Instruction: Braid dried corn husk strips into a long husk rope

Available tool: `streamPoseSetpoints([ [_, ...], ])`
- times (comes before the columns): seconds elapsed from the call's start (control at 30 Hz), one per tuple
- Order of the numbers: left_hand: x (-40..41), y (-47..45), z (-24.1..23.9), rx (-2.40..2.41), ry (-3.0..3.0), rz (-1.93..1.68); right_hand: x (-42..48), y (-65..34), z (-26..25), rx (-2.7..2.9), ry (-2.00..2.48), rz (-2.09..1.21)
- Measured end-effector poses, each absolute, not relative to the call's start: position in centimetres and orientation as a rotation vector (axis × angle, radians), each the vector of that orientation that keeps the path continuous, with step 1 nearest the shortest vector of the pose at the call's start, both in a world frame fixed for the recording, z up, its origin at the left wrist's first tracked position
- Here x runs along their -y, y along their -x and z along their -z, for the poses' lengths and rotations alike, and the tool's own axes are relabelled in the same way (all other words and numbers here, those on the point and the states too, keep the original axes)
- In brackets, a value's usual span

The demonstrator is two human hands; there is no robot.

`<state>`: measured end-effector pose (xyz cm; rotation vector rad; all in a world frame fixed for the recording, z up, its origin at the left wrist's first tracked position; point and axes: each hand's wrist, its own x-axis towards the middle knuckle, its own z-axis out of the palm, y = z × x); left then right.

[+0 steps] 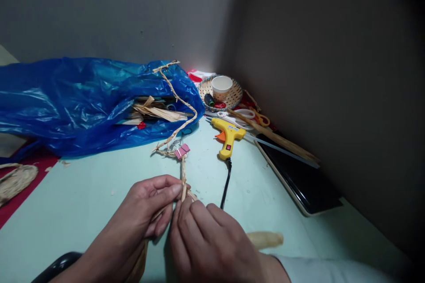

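Observation:
A thin braid of pale dried fibre [183,169] runs from between my hands up to a pink binder clip [181,151]. Beyond the clip, its long twisted tail bends over the blue bag. My left hand [151,205] pinches the braid between thumb and fingers. Close against it on the right, my right hand [212,241] is closed on the strands at the braid's lower end, its fingertips partly hidden. A loose strip of fibre hangs below my left hand, and a pale rolled piece [265,239] shows beside my right wrist.
A blue plastic bag [83,106] with dried strips [159,110] lies at the back left. To the right are a yellow glue gun [227,136] with its cord, scissors [262,118], a woven basket [237,97] holding a white cup [222,85], and a black tablet-like device [302,185] along the wall.

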<state>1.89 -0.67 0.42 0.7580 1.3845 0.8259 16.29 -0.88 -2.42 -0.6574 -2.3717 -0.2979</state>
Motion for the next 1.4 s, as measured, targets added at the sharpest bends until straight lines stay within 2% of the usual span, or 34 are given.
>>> streamPoseSetpoints([
  [0.1, 0.8, -1.6, -0.3, -1.374, -0.786, -0.837, 0.7, -16.4, 2.3, 2.293, 0.556, 0.476],
  [0.17, 0.9, -1.5, -0.3, -1.368, -0.772, -0.859, 0.3, -17.0, 1.2, 2.316, 0.519, 0.263],
  [0.23, 0.9, -1.7, -0.4, -1.362, -0.735, -0.901, -0.4, -17.8, -0.5, 2.34, 0.571, -0.1],
  [0.3, 1.0, -1.8, -0.6, -1.353, -0.688, -0.932, -1.3, -18.7, -2.1, 2.301, 0.898, -0.509],
  [0.4, 1.1, -1.9, -0.6, -1.333, -0.66, -0.922, -2.8, -19.4, -3.0, 2.152, 1.117, -0.809],
  [0.5, 1.0, -1.9, -0.4, -1.355, -0.685, -0.899, -3.8, -19.4, -2.3, 2.22, 1.147, -1.136],
  [0.57, 1.0, -1.8, -0.3, -1.366, -0.707, -0.884, -3.9, -19.2, -1.8, 2.266, 1.083, -1.241],
  [0.8, 1.2, -2.1, -0.4, -1.443, -0.824, -0.823, -4.1, -19.4, -1.9, 2.282, 0.983, -1.309],
  [1.0, 1.2, -2.5, -0.7, -1.438, -0.853, -0.854, -5.5, -19.5, -0.3, 1.928, 0.803, -1.844],
  [1.07, 1.3, -2.4, -0.8, -1.454, -0.86, -0.844, -5.6, -19.5, -0.3, 1.959, 0.841, -1.805],
  [1.23, 1.3, -1.9, -0.8, -1.448, -0.989, -0.79, -4.6, -19.3, -1.7, 2.268, 1.074, -1.324],
  [1.4, 1.5, -1.7, -0.7, -1.494, -1.127, -0.753, -4.4, -18.7, -1.8, 2.169, 1.147, -1.439],
])
